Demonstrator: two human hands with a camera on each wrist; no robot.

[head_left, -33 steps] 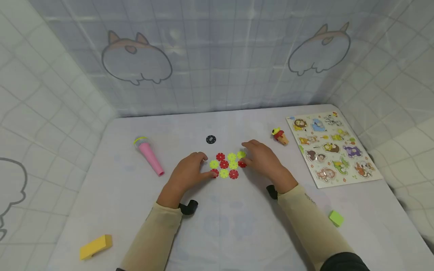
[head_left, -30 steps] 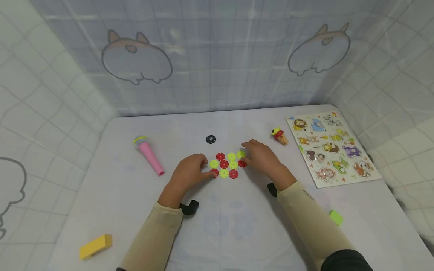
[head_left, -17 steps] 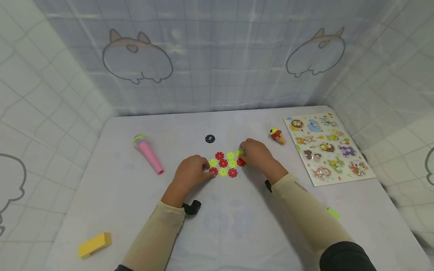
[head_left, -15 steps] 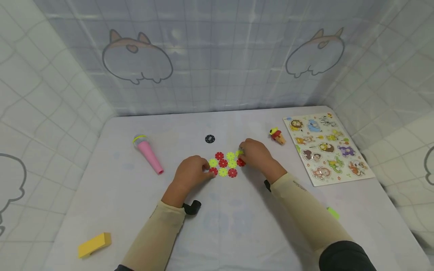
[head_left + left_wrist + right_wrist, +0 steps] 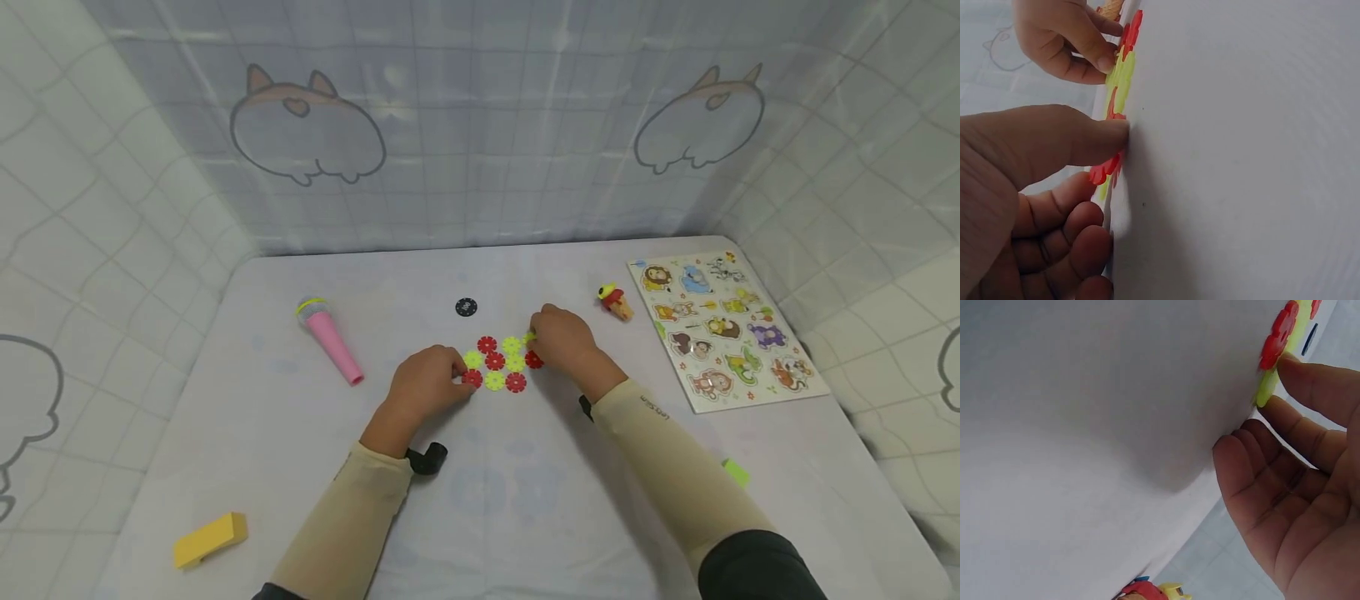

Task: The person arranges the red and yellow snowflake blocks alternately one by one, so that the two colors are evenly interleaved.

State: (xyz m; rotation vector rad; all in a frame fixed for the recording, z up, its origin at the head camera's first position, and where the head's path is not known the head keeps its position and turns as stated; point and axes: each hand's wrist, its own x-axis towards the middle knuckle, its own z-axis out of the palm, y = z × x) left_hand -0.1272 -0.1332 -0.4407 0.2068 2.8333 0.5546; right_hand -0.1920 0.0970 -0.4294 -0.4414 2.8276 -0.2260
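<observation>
A flat cluster of red and yellow-green snowflake discs [image 5: 498, 362] lies mid-table on the white cloth [image 5: 487, 500]. My left hand [image 5: 427, 379] is at the cluster's left edge. Its thumb [image 5: 1094, 134] and a curled finger pinch the red disc [image 5: 1107, 170] at the lower left corner [image 5: 472, 377]. My right hand [image 5: 561, 337] sits at the cluster's right edge. Its fingers are loosely bent, and their tips touch a yellow-green disc [image 5: 1266, 392] and the red disc [image 5: 1277, 334] beside it. The right palm hides part of those discs in the head view.
A pink toy microphone [image 5: 332, 342] lies to the left, with a black disc [image 5: 466, 307] behind the cluster. A small red-and-yellow figure [image 5: 617, 302] and an animal puzzle board [image 5: 723, 329] are on the right. A yellow block [image 5: 210, 540] and a green block [image 5: 737, 472] sit near the front.
The right hand has crept slightly left and closer onto the cluster's right edge. The left hand has stayed at the lower left disc. The discs have not shifted.
</observation>
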